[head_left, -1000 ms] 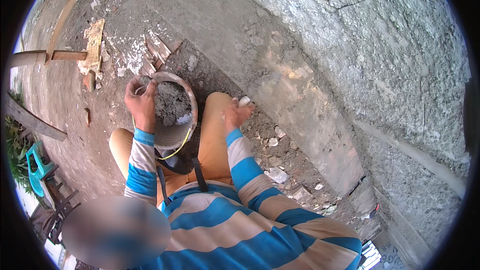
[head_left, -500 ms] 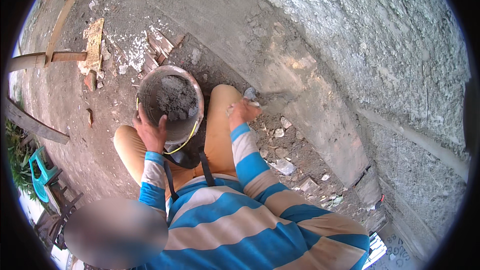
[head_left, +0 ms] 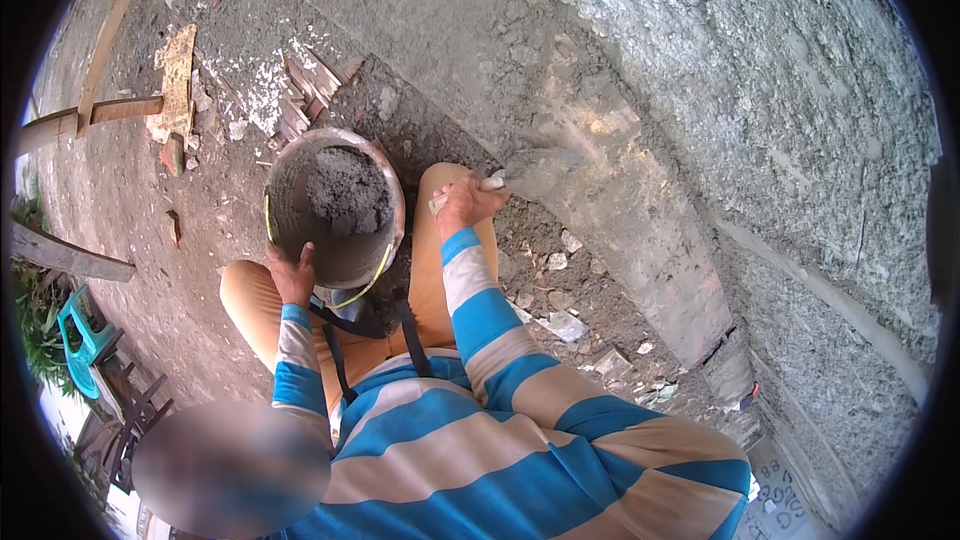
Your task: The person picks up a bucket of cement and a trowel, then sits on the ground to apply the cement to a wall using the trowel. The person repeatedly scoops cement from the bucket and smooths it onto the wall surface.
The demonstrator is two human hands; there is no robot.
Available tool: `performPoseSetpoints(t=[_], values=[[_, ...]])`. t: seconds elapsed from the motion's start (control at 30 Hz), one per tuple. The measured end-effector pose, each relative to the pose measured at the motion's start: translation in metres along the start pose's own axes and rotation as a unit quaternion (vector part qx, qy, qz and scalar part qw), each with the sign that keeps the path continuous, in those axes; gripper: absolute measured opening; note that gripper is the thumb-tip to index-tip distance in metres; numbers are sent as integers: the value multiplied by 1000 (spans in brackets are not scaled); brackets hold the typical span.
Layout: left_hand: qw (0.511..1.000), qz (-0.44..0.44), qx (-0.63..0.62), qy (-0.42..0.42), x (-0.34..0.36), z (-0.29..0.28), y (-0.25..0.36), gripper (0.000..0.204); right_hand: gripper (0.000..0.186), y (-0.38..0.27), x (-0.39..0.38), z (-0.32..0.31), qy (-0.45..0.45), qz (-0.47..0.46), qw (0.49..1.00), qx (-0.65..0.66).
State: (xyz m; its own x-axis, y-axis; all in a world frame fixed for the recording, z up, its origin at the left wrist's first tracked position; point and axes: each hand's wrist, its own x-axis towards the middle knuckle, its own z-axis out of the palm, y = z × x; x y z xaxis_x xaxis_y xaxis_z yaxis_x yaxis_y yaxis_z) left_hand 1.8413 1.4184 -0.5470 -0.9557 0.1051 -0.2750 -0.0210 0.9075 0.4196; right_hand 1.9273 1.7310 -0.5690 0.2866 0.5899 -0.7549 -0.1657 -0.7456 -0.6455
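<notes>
Between my knees stands a bucket point(head_left: 396, 210), its inside smeared grey and a yellow-green handle hanging down its near side. Grey mortar point(head_left: 348, 190) lies inside it, heaped toward the far right. At the bucket's near left edge, my left hand point(head_left: 292, 275) is closed on the rim, thumb up along the inner wall. Over my right knee, my right hand point(head_left: 468, 204) is closed round the pale handle of a trowel point(head_left: 492, 182). The trowel points at the low concrete ledge point(head_left: 600, 185); its blade is hard to make out against the grey.
A rough plastered wall point(head_left: 760, 90) rises behind the ledge on the right. Rubble point(head_left: 560, 280) and a pale flat shard point(head_left: 563, 326) lie by my right leg. Broken wood pieces point(head_left: 312, 85) lie beyond the bucket, timber planks point(head_left: 120, 110) at far left, a turquoise plastic chair point(head_left: 82, 340) at left.
My left hand has moved down and closed on the bucket rim from a spread pose. My right hand has shifted slightly left and up, turning the trowel.
</notes>
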Motion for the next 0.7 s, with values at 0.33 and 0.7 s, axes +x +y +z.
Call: performPoseSetpoints(t=[0.33, 0.7], values=[[997, -33, 64, -29, 17, -1, -4, 78, 28, 13, 18, 72, 67, 98, 993, -29], [997, -36, 49, -40, 12, -7, 2, 78, 32, -48, 18, 155, -41, -24, 975, -216]])
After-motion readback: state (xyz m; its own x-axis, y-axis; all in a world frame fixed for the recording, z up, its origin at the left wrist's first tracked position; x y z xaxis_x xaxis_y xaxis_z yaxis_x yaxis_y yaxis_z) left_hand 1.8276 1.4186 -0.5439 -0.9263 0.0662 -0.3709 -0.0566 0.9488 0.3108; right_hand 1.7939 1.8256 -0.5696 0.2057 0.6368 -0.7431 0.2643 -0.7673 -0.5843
